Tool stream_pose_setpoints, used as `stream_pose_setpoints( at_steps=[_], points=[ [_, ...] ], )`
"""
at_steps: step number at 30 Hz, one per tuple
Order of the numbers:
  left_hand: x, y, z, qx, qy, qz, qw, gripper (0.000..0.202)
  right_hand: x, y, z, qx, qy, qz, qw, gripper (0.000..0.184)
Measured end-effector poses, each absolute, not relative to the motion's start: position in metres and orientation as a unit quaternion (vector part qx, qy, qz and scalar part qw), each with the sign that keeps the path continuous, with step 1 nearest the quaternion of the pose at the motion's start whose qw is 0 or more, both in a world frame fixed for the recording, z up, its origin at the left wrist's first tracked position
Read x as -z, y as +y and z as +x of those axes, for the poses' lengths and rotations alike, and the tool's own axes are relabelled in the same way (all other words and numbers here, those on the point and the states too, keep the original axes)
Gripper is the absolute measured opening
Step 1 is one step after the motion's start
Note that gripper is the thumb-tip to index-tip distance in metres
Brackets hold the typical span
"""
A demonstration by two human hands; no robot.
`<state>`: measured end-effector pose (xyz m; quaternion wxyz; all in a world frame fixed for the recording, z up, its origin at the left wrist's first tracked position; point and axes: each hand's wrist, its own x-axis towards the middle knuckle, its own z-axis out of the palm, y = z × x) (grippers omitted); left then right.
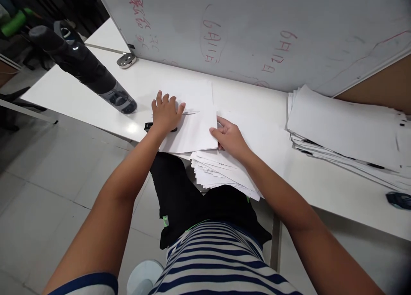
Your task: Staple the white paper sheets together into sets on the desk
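My left hand [167, 113] lies with its fingers spread on the left side of some white paper sheets [195, 132] at the desk's front edge. The right edge of those sheets is pinched by my right hand [228, 136], thumb on top and fingers beneath. Under my left wrist is a black object [148, 126], mostly hidden, so its kind is unclear. A fanned stack of printed papers [221, 173] sticks out over the desk edge below my right hand, above my lap.
A tall dark umbrella-like thing [93, 70] stands on the white desk [64, 83] at left. Behind it rests a computer mouse [126, 60]. A large paper pile [343, 128] and a black object [398, 200] are at right. A whiteboard [244, 25] with red writing borders the back.
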<state>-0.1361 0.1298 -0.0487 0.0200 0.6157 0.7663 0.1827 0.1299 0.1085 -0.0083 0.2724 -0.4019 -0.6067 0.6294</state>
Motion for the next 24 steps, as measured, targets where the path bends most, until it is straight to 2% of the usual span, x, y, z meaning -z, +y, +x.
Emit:
stream_pose_setpoints(
  at_steps=[12,16,20,24],
  points=[
    [0.031,0.12,-0.134,-0.215,0.779,0.589,-0.002,0.051,0.01,0.109,0.124,-0.598,-0.637,-0.4,0.277,0.054],
    [0.026,0.118,-0.138,-0.245,0.792,0.559,0.019,0.051,0.01,0.108,0.122,-0.588,-0.648,-0.395,0.28,0.044],
    [0.021,0.118,-0.14,-0.293,0.775,0.558,0.039,0.049,0.012,0.107,0.12,-0.587,-0.644,-0.39,0.298,0.034],
    [0.014,0.112,-0.145,-0.39,0.752,0.53,-0.024,0.05,0.014,0.107,0.118,-0.586,-0.64,-0.392,0.304,0.033]
  ],
)
